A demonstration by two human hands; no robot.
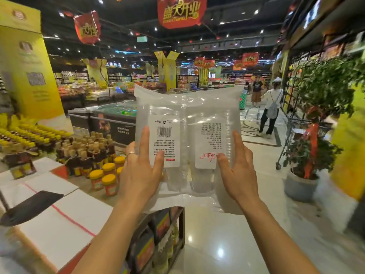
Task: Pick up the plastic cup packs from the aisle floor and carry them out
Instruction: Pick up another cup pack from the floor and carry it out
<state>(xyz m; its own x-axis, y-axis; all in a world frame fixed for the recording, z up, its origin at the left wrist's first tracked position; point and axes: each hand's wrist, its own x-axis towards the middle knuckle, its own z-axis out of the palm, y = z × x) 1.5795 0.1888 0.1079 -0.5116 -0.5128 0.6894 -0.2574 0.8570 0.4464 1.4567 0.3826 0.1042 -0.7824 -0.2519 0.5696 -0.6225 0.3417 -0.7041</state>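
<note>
Both hands hold the plastic cup pack (187, 109) upright in the air at chest height, above the glossy aisle floor (227, 244). The left hand (139, 173) grips its lower left edge, forefinger and thumb flat on the barcode label. The right hand (240, 175) grips the lower right edge likewise. Yellow-lidded jars (106, 180) stand on the left, a potted plant (314, 155) on the right.

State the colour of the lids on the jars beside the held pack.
Yellow; the jar lids show best in the head view.
</note>
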